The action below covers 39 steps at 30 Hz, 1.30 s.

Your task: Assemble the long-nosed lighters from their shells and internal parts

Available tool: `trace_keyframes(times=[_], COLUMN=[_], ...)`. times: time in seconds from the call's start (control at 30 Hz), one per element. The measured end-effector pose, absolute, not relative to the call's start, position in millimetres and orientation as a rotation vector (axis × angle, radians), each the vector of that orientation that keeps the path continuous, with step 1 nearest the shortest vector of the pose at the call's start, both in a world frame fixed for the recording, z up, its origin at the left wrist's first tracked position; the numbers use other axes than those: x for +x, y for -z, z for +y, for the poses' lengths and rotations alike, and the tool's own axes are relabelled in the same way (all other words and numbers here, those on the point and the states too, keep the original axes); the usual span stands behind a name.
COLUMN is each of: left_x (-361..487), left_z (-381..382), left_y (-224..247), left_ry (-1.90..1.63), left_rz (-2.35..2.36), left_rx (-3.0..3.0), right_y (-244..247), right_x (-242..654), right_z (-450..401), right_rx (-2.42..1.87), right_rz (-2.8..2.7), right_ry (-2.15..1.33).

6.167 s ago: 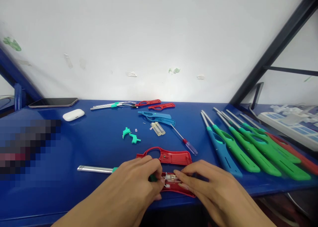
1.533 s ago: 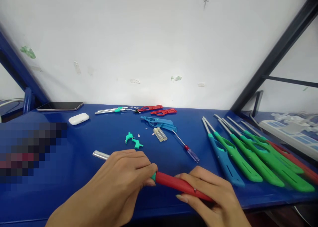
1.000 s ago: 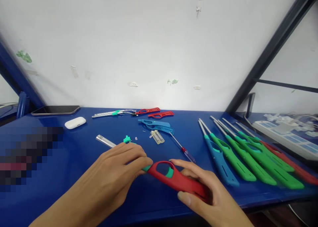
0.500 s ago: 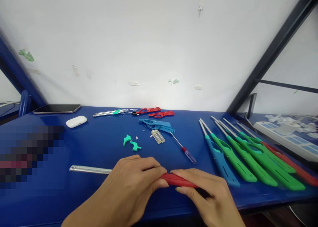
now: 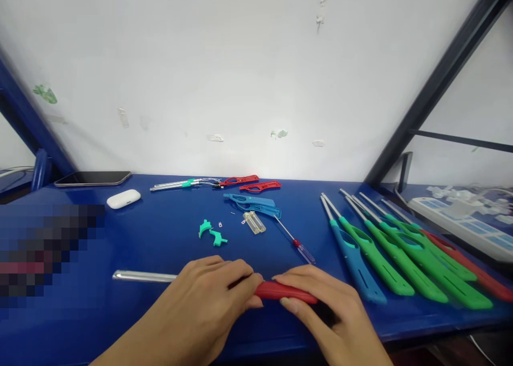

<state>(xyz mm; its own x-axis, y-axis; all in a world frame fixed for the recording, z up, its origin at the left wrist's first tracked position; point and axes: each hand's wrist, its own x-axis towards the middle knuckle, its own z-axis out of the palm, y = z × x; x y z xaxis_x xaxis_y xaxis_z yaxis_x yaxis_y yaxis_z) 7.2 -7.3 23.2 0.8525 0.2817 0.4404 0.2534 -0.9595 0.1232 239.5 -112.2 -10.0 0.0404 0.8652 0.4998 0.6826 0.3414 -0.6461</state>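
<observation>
Both hands hold a red long-nosed gas lighter [image 5: 276,291] just above the front of the blue table. My left hand [image 5: 216,296] wraps round its middle, and the metal tube sticks out to the left. Thumb and fingers of my right hand [image 5: 328,304] pinch the red handle's right end. Beyond them lie two green triggers [image 5: 211,232], clear fuel tanks [image 5: 254,223], blue handle shells [image 5: 252,203] and a screwdriver [image 5: 294,240] with a purple-red handle. Most of the lighter's middle is hidden under my left hand.
At the right lie several whole lighters [image 5: 401,248], green, blue and red. Red handle shells [image 5: 256,183] and metal tubes with wires [image 5: 176,184] lie at the back. A white case [image 5: 124,199] and a phone [image 5: 94,178] are at left; a power strip [image 5: 465,216] is at far right.
My left hand has shifted slightly left along the lighter, and more of the red handle shows between the hands. The parts on the table have not moved.
</observation>
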Motion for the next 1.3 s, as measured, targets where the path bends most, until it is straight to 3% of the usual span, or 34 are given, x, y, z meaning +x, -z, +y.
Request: trace_keyframes(times=[0.23, 0.43, 0.67, 0.87, 1.0, 1.3], left_x=[6.0, 11.9, -8.4, -35.2, -36.1, -31.1], left_z=[-17.5, -20.8, -5.2, 11.3, 19.3, 41.6], left_y=[-28.7, -34.8, -10.2, 12.9, 17.1, -19.0], left_ry=[-0.234, -0.055, -0.239, -0.342, -0.338, -0.393], left_rz=[0.632, 0.725, 0.727, 0.741, 0.878, 1.067], left_rx=[3.024, 2.959, 3.047, 3.093, 2.999, 2.887], right_y=[12.8, 11.8, 14.7, 18.1, 16.0, 33.6], right_x=[235.1, 235.6, 238.4, 238.2, 239.3, 275.8], right_z=[-106.9, -104.3, -105.6, -107.8, -108.6, -96.1], right_rx=[-1.318, -1.289, -1.306, -1.393, -1.447, -1.665], right_rz=[-1.846, -1.891, -1.986, -1.728, -1.561, -1.674], right_ry=[-0.118, -0.038, 0.073, -0.087, -0.02, 0.317])
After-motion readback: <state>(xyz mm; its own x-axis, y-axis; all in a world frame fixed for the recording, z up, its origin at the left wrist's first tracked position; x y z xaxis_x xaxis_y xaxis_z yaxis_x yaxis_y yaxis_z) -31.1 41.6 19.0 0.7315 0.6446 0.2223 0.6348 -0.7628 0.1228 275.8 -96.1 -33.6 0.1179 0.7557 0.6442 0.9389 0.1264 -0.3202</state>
